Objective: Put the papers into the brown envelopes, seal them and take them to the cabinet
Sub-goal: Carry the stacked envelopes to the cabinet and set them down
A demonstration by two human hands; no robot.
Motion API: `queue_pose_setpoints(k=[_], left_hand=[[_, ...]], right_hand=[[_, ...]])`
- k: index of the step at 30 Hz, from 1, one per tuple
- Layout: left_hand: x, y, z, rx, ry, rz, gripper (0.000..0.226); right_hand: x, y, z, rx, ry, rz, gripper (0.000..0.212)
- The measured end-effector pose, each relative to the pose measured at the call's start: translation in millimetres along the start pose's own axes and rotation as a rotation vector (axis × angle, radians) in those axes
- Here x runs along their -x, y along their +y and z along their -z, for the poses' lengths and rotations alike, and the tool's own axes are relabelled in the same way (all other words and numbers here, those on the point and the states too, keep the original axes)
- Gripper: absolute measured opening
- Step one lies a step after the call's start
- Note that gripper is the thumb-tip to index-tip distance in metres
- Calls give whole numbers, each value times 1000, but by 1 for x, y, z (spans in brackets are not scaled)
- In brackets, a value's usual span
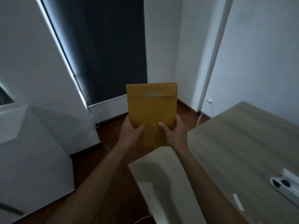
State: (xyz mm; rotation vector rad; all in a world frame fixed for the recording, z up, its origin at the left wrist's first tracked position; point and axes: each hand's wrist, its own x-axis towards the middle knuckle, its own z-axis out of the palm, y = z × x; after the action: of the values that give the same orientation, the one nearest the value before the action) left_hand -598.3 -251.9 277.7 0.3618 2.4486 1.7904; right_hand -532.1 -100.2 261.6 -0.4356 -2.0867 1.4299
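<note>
Dim room, brown envelopes (151, 110) upright, flap closed, 2 hands' grip.

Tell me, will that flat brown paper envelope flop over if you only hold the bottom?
Probably not much. The flat brown paper envelope stands nearly straight above the left hand and right hand, so it seems fairly stiff. It looks thin, so likely light. Its folded-down flap should hold anything inside.

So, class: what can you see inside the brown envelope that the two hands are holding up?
Nothing inside shows. The brown envelope has its flap folded down over the opening, and the left hand and right hand grip its lower edge. Any papers inside are covered.
</note>
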Motion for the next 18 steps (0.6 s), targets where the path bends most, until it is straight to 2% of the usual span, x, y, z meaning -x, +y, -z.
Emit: queue_pose_setpoints(k=[11, 15, 18], left_hand=[[-60, -67, 219, -46, 442, 95, 60], [-80, -96, 309, -28, 554, 146, 60], [-87, -118, 378, -39, 628, 179, 59]], right_hand=[[-39, -75, -250, -82, -420, 147, 49], [-41, -109, -355, -144, -547, 186, 46], [-32, -135, -433, -191, -632, 216, 52]])
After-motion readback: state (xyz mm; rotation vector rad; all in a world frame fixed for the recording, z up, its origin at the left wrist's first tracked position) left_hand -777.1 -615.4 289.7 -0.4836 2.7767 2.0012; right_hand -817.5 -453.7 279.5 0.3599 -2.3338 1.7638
